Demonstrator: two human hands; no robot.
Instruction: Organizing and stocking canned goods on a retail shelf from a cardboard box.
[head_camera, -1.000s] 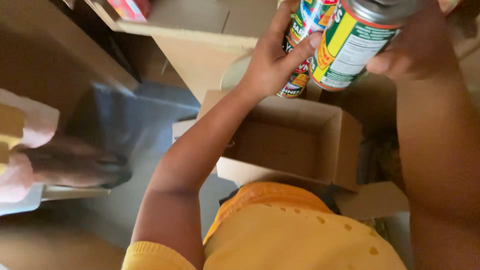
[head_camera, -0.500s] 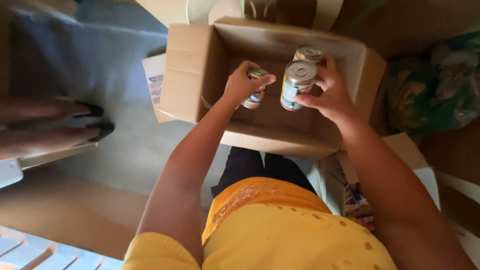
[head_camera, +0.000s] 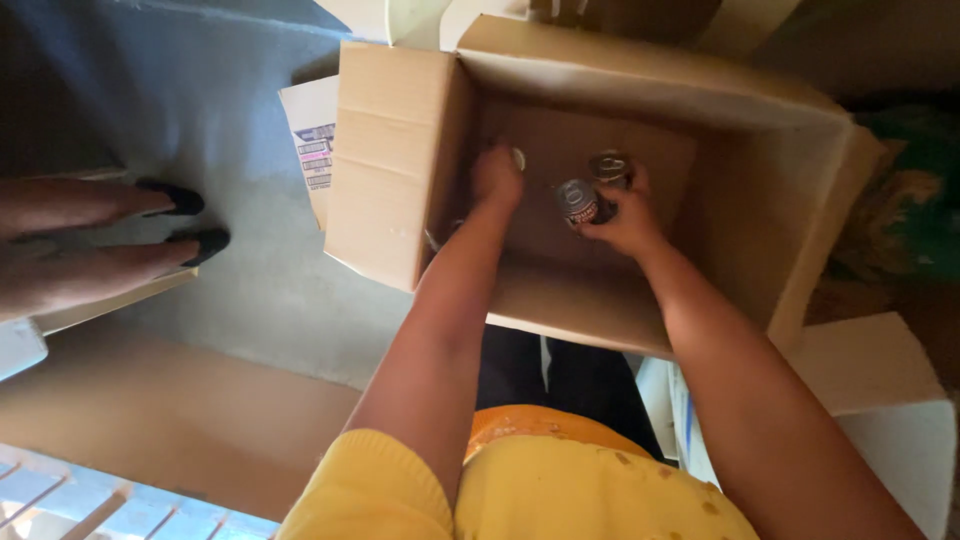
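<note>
Standing open on the grey floor, the big cardboard box takes both arms of the person. Inside it, the right hand is closed around two silver-topped cans, low near the box bottom. The left hand grips one more can, mostly hidden behind the fingers. Black shoes of another person stand at the left

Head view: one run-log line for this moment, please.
left hand: inside cardboard box, on a can, grip unclear | right hand: holds two cans low in box | another person's feet: at left
</note>
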